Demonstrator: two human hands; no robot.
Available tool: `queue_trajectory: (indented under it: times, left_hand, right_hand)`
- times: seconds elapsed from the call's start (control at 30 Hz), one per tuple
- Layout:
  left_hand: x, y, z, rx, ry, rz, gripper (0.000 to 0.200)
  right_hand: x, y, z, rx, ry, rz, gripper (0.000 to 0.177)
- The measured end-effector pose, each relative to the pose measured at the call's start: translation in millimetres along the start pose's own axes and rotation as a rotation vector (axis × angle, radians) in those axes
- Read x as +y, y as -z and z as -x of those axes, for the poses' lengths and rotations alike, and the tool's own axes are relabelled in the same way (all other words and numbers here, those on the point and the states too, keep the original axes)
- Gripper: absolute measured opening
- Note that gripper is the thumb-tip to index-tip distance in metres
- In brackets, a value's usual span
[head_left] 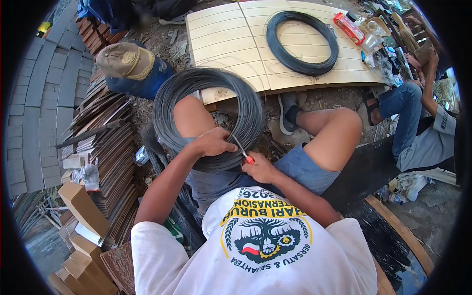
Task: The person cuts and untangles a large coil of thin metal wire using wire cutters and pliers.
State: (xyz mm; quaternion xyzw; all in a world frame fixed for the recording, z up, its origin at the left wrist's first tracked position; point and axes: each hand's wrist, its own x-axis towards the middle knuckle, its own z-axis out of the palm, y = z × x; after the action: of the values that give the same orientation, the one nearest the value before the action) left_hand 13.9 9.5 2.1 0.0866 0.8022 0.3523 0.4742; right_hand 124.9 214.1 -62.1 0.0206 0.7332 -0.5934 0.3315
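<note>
A large coil of dark wire (164,115) rests over my lap and around my bent left knee. My left hand (214,142) is closed on the near part of this coil, its thumb toward the middle. In my right hand (260,169) is a red-handled tool (250,160) with a slim metal shaft, pointing up and left across the coil's near inner edge. The two hands are close together but apart. My right fingers wrap the handle; the tool's exact kind is not clear. A second wire coil (273,42) lies flat on the pale wooden panel (221,29) ahead.
Beside my left leg sit a cap (123,59) on a blue container (157,73) and stacked thin boards (113,172). A red package (349,28) and plastic cups lie at the panel's right end. Another person (427,132) sits at the right. Cardboard boxes (84,209) stand lower left.
</note>
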Motion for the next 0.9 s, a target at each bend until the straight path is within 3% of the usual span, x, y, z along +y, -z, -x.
queue_trajectory:
  times: [0.17,0.27,0.37,0.5,0.63,0.77,0.9]
  left_hand:
    - [-3,3,2,-0.026,-0.045,-0.016,0.031]
    - [2,8,4,0.016,-0.018,-0.095,0.035]
    - [-17,5,-7,-0.011,-0.052,0.090,0.038]
    - [-10,3,-4,0.088,-0.055,-0.106,0.033]
    - [-7,-4,-4,0.124,-0.052,-0.211,0.036]
    - [-4,-7,6,0.158,-0.070,-0.193,0.040]
    - [-8,-7,1,0.132,-0.097,-0.256,0.042]
  right_hand:
    - [-11,0,8,0.057,0.074,0.087,0.031]
    - [-11,0,7,-0.010,0.021,0.079,0.031]
    - [-7,1,3,-0.040,-0.034,0.015,0.027]
    - [9,-5,-5,-0.035,-0.035,-0.128,0.014]
    - [-15,-1,3,-0.042,-0.073,-0.034,0.009]
    - [17,-6,-15,-0.102,-0.095,-0.087,0.008]
    - [7,-3,-10,-0.102,-0.062,-0.107,0.012]
